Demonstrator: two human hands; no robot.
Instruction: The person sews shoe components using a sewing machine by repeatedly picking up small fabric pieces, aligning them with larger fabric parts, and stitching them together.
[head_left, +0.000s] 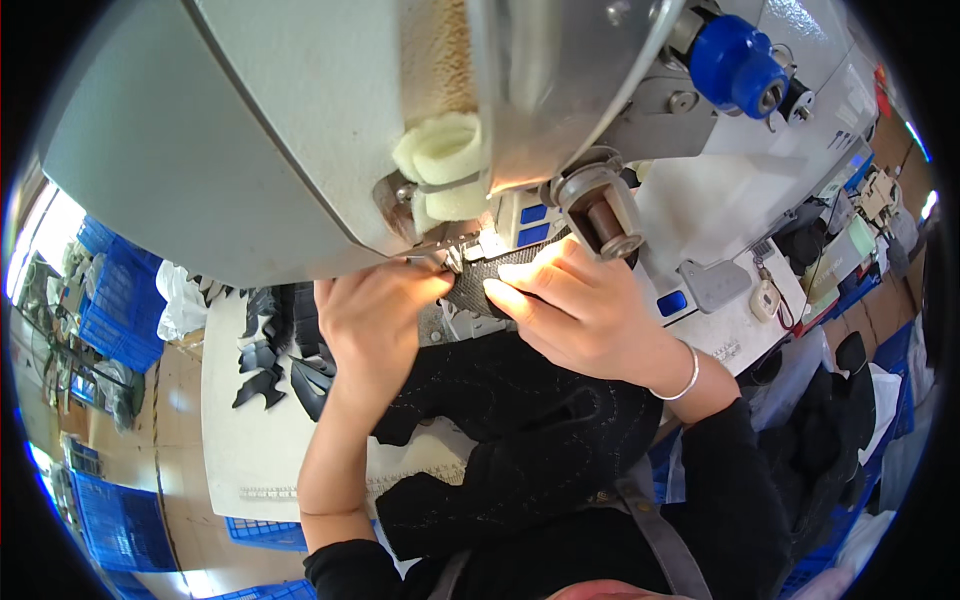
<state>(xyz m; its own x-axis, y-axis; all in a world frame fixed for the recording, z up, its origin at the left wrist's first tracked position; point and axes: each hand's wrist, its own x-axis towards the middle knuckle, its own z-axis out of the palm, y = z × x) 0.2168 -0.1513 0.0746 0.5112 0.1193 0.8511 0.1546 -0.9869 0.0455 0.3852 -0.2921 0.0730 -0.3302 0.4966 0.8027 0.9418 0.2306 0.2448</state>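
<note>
Currently pinching dark mesh piece [478, 292] w/ R hand [590, 318], just near/right of presser foot [455, 260]; can't tell grip of L hand [368, 318], just left. Could pucker mesh piece if tugged unevenly, or prob. nick R hand if held too close.

The white machine [200, 150] fills the top, closing off the way ahead. A dark mesh [482, 292] takes up the narrow gap between the left hand [368, 318] and right hand [590, 310]. A roller [605, 225] crowds in just above the right hand. Black cloth [520, 400] covers the middle below both. Open table [228, 410] runs left of the left forearm, with black pieces [262, 355] obstructing its upper part; bare surface also shows beyond the right wrist, below a grey plate [712, 285].
</note>
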